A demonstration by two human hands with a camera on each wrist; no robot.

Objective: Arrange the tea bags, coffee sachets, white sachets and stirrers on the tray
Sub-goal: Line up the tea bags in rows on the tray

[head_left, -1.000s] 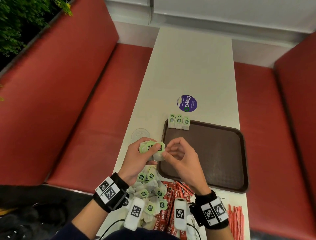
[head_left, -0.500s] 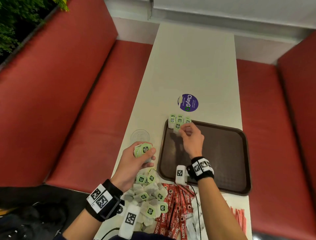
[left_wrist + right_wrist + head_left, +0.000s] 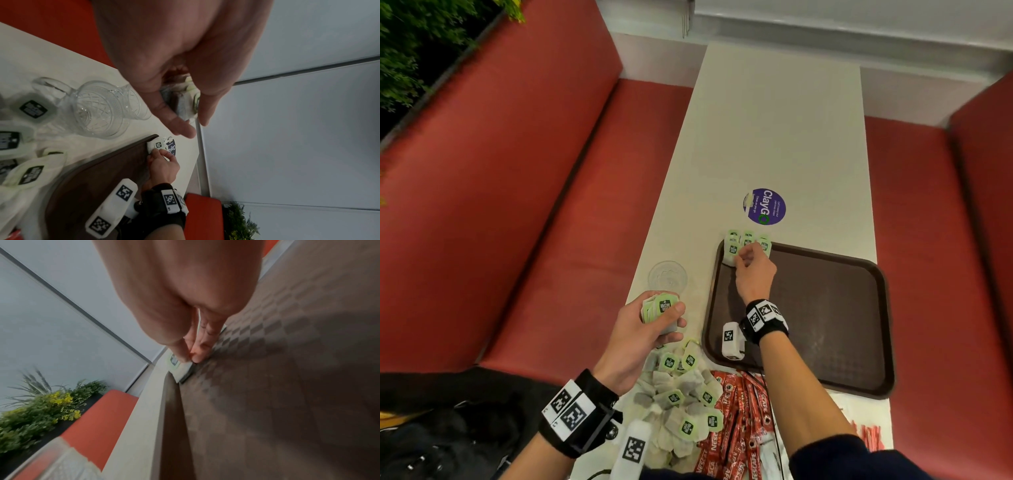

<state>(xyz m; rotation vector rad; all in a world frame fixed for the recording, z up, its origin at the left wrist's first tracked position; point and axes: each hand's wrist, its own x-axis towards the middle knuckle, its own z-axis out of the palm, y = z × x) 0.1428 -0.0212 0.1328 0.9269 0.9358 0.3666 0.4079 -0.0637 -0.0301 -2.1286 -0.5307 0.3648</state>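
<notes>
- right hand (image 3: 754, 274) reaches to the tray's (image 3: 825, 325) far left corner, fingertips (image 3: 186, 357) pinching a tea bag (image 3: 732, 255) down against the row (image 3: 748, 240) of bags already leaning on the far rim.
- left hand (image 3: 643, 337) hovers off the tray beside a glass (image 3: 667, 277), fingers and thumb clenched round a small stack of bags (image 3: 659, 307), tags facing up.
- loose bag pile (image 3: 681, 401) sits on the table (image 3: 774, 120) near the person, touching the red coffee sachets (image 3: 736, 421); stirrers (image 3: 869, 435) at the near right edge. white sachets: can't pick them out for sure.
- handling guess: bags are very light, soft, floppy paper, with a stiffer green tag; likely slide on the tray and tip over easily.
- best hold looks like a light pinch at the tag or top edge; squeezing the pouch would crumple it.
- strings, if any, could snag neighbours in the pile; lift one at a time.
- coffee sachets look thin, slick, a bit stiffer; grab mid-length in a bunch.
- task early: only the first bags are on the tray.
</notes>
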